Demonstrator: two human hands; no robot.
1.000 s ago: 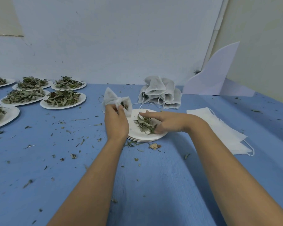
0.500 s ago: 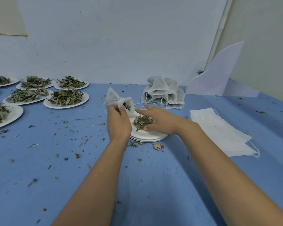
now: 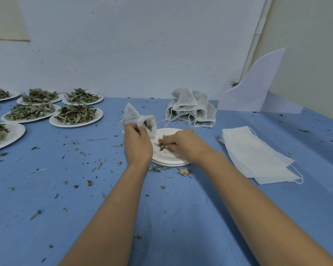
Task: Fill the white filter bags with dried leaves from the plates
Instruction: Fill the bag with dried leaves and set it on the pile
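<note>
Head view: the left hand (image 3: 137, 144) pinches the rim of a white filter bag (image 3: 132, 117) between thumb and fingers. The bag stands above the knuckles with its mouth open toward the right hand, and dark leaf bits show inside. The right hand (image 3: 183, 144) lies palm down just beside the left, fingers curled and closed on a small clump of dried leaves (image 3: 160, 147). That clump sits on the top plate of a short plate stack (image 3: 168, 161) under both hands; the rest of the plate holds only crumbs.

Just beyond the right hand is a heap of filled bags (image 3: 190, 110), drawstrings trailing toward the stack. To the right of the right wrist lies a flat pile of empty bags (image 3: 258, 156). Beyond that, a white board offcut (image 3: 258, 89) leans at the wall corner.

Well to the left of the left hand are several leaf plates (image 3: 76, 117), each heaped with leaves, the outermost cut off by the frame edge. Leaf fragments are scattered over the blue table (image 3: 85, 217) around and below both forearms, thickest near the stack's front edge.
</note>
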